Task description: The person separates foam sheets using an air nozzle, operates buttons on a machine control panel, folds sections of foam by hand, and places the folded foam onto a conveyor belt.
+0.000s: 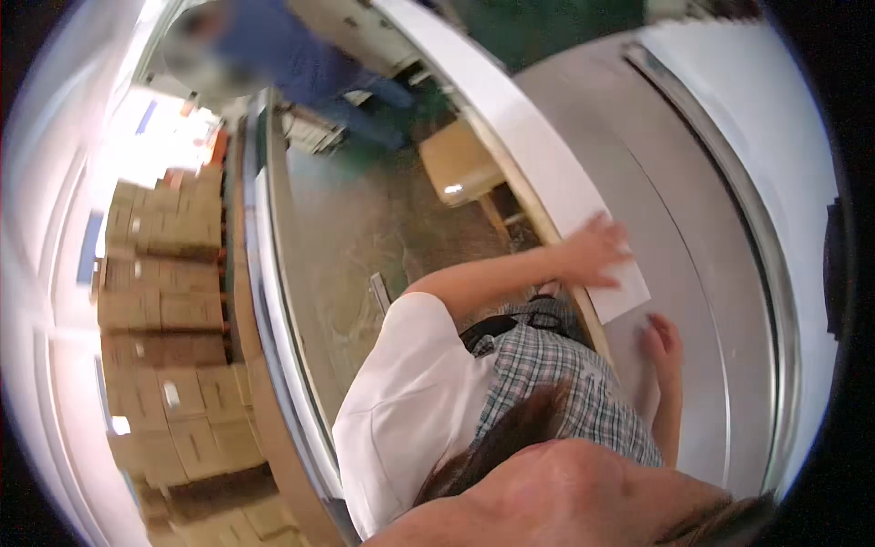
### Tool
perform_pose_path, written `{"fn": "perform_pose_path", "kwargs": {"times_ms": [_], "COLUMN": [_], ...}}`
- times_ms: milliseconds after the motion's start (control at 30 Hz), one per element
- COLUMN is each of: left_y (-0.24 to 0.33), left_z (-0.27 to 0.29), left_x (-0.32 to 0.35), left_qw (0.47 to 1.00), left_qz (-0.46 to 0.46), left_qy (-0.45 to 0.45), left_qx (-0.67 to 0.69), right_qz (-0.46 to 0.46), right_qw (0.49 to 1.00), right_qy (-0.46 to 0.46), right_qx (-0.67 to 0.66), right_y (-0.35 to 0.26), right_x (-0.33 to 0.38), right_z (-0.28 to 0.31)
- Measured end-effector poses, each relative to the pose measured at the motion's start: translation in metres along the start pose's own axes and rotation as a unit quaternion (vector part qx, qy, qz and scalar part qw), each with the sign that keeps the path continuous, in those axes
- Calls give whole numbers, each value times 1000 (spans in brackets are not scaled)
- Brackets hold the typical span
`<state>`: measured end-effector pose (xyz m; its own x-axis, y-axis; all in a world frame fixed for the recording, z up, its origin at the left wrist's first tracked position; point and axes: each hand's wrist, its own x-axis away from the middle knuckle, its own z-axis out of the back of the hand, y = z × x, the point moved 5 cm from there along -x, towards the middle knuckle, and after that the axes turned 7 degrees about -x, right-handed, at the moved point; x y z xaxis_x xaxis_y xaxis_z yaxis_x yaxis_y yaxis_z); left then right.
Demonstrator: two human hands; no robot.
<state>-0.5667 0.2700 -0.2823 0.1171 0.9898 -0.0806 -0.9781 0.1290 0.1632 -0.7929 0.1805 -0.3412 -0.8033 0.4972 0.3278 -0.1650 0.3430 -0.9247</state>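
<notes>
A long white strip, flat like a sheet or board, runs along the near edge of the grey table. Its squared end lies beside my hands. My left hand rests on the strip close to that end, fingers spread and palm down. Just past the strip's end, over the grey tabletop, is my right hand. Its fingers are loosely bent and apart, and I see nothing in them. A small gap separates it from the strip.
A metal rail borders the table's far side. Below the near edge stands a tan-seated stool. At upper left, a person in blue is at work. Stacked brown cartons line the left, behind a long ledge.
</notes>
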Motion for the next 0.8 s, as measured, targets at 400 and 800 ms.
{"fn": "perform_pose_path", "kwargs": {"times_ms": [400,800], "left_y": [-64,-354], "left_z": [19,57], "left_x": [-12,-205], "left_qw": [980,928], "left_qz": [-126,169], "left_qy": [116,222], "left_qx": [103,246], "right_qz": [-31,-16], "right_qw": [968,899], "right_qy": [233,353], "right_qx": [91,259], "right_y": [-18,-38], "right_x": [-62,-77], "right_z": [116,73]}}
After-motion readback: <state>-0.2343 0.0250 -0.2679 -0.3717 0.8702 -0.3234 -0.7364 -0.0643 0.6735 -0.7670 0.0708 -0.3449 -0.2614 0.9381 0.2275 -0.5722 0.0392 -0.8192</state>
